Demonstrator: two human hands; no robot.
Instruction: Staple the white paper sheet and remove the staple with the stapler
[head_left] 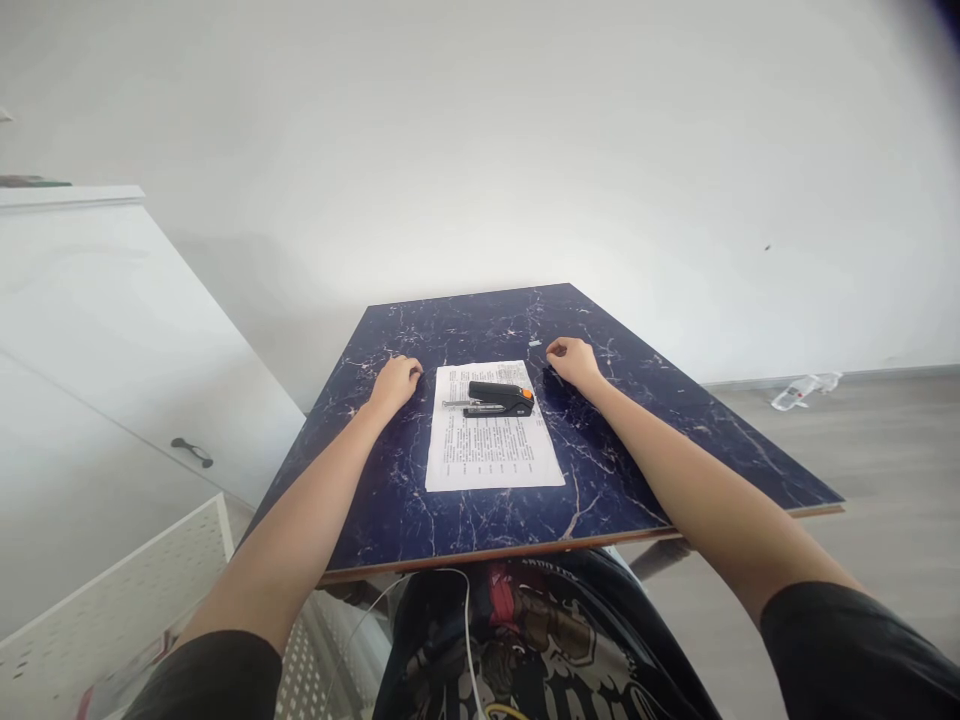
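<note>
A black stapler (pixel 501 400) with an orange button lies across printed sheets of paper (pixel 495 455) on the dark blue marbled table. Its metal staple rail sticks out toward the left. To the left of the paper, my left hand (pixel 397 383) rests on the tabletop, its fingers curled in, with nothing seen in them. My right hand (pixel 573 361) lies on the other side, beyond the paper's upper right corner, fingers also curled loosely and no object showing. Neither hand touches the stapler or the paper. Close to my right hand is a small pale silvery piece (pixel 535 343).
The table (pixel 450 525) stands near a white wall, its front edge close to my body. A white cabinet (pixel 112 330) and a perforated white panel (pixel 150 570) are at left. A white cable (pixel 469 630) hangs in front of me. Clear plastic (pixel 802 391) lies on the floor at right.
</note>
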